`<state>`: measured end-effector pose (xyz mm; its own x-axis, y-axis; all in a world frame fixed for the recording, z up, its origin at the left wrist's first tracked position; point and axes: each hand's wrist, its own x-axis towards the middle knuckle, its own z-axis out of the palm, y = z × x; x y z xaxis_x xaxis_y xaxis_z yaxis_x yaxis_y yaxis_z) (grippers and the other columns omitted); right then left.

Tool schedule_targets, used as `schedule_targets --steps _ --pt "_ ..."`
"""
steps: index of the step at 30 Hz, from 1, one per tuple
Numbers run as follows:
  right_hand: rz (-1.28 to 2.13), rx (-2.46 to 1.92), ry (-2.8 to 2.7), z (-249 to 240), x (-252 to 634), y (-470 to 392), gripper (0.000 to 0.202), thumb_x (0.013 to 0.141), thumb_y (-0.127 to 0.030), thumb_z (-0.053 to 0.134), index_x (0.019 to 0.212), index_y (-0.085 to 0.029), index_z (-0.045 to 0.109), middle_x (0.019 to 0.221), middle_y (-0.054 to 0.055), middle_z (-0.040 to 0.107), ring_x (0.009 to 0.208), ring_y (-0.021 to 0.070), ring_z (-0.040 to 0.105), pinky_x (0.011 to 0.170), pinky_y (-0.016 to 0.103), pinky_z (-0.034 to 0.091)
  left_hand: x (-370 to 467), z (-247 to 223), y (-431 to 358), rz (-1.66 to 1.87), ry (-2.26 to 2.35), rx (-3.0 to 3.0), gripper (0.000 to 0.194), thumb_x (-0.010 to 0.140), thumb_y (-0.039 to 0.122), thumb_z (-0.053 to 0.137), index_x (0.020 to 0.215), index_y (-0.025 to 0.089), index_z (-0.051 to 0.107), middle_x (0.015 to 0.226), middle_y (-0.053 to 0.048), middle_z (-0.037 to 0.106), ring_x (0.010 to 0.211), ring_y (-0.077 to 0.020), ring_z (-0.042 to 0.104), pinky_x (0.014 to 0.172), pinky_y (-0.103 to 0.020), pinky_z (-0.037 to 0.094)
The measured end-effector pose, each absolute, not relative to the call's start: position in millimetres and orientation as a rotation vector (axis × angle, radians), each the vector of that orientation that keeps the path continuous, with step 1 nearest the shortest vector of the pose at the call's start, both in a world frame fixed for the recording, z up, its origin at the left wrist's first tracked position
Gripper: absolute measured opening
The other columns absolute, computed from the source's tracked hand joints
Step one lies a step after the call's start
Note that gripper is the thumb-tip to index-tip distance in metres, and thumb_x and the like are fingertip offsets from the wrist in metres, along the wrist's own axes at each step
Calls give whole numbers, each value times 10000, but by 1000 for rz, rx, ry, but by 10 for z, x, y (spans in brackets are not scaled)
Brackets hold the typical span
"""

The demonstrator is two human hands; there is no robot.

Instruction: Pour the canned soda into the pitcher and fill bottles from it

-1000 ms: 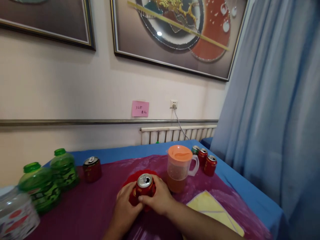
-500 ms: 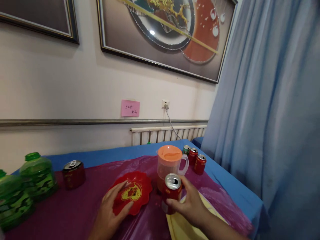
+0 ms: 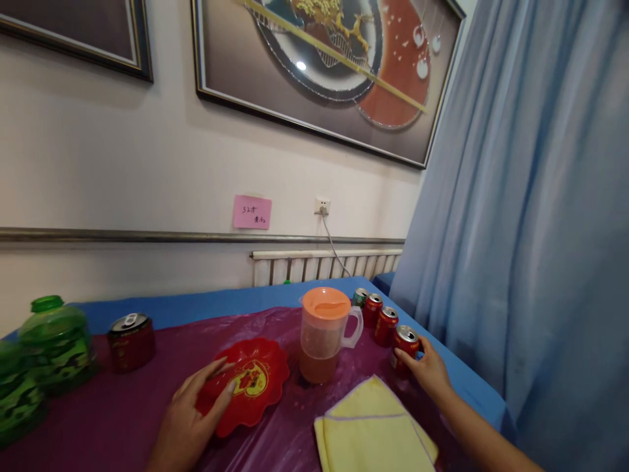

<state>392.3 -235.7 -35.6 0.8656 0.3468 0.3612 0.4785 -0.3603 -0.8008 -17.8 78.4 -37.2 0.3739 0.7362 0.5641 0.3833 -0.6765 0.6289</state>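
My right hand grips a red can between thumb and fingers, at the near end of a row of cans on the right. Beyond it stand two more red cans and a green one. My left hand has its fingers apart at the left edge of a red scalloped plate with a yellow print. Between the hands stands a clear pitcher with an orange lid and some amber liquid. A folded yellow cloth lies in front of the pitcher.
Green bottles and a wide dark red can stand at the left. Purple plastic sheeting covers part of the blue tablecloth. A blue curtain hangs at the right; a radiator is behind the table.
My right hand has moved right with the red can, from in front of the pitcher to the row of cans. My left hand has shifted slightly left and down in the picture.
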Motion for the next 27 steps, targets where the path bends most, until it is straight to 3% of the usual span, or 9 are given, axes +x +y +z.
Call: schedule_targets --steps 21,25,27 --pt "-192 -1969 -538 -583 4068 -2155 621 660 -613 737 1094 -174 670 1082 144 773 1023 365 725 896 455 562 -149 -389 815 1216 1041 2186 502 759 590 630 1146 286 729 1146 -56 788 1032 -301 746 974 -412 587" --pt "-229 -1964 -487 -555 4008 -2228 783 642 -666 731 1196 -124 620 1191 210 718 1124 409 669 979 511 517 -145 -278 727 1203 1053 2152 489 749 578 637 1119 270 726 1132 -69 788 1048 -311 739 976 -437 583" --pt "-317 -1956 -413 -530 3900 -2331 817 712 -706 665 1247 -92 585 1266 256 660 1195 433 614 1013 551 482 -143 -207 656 1189 1047 2130 482 751 556 642 1115 249 718 1135 -84 784 1062 -311 732 990 -448 574"
